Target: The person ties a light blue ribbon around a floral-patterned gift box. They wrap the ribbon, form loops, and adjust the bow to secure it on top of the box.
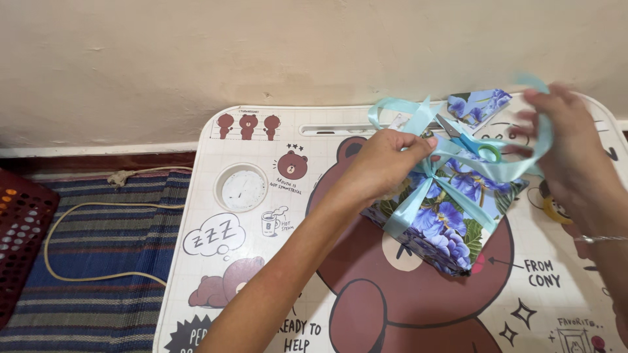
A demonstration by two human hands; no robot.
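A box wrapped in blue floral paper (451,229) lies on a white lap table (216,274) printed with a brown bear. A light blue satin ribbon (405,212) crosses the box and is knotted on top. My left hand (386,160) pinches the ribbon at the knot, holding one loop. My right hand (566,140), blurred with motion, pulls another ribbon loop to the right above the box. Scissors with blue-green handles (474,145) lie just behind the box, next to a scrap of the same floral paper (481,104).
A round cup recess (243,188) is set in the table's left part. Left of the table, a striped blue rug (98,261) carries a beige cord (72,216) and a dark red plastic basket (19,235). A plain cream wall (261,59) rises behind.
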